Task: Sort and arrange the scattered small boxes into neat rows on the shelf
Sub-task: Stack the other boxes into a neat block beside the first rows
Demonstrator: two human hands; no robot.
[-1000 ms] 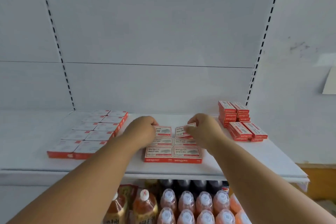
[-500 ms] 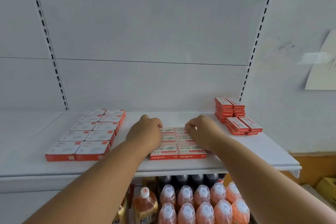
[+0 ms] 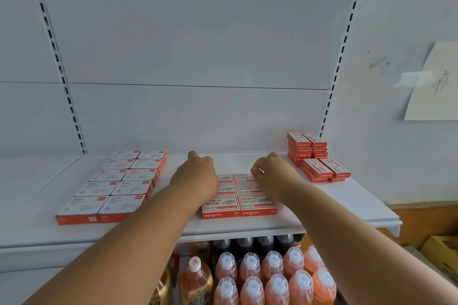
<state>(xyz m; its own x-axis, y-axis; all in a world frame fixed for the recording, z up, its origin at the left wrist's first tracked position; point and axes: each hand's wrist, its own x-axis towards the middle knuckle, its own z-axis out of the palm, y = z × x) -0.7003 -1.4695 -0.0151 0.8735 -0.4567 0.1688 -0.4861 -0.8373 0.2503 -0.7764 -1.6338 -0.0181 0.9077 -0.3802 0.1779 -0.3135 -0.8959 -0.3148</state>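
Red-and-white small boxes being squared into a block at the shelf's front, both our hands on the back row.

We judge the step as seating the rear pair of the centre block [image 3: 239, 195], which lies flat in two columns at 6 o'clock on the shelf [image 3: 347, 208]; our left hand [image 3: 195, 176] rests curled over its left column and our right hand [image 3: 270, 176] sits over the far right box, fingers bent as if pinching its edge, though we cannot tell what either truly grips. Next we likely fetch from the loose stack [image 3: 317, 158] at 2 o'clock, which calls for aligned edges. The finished rows [image 3: 116, 186] lie at 9 o'clock. Our knuckles hide the back row's far edge; the fingertips are unseen.
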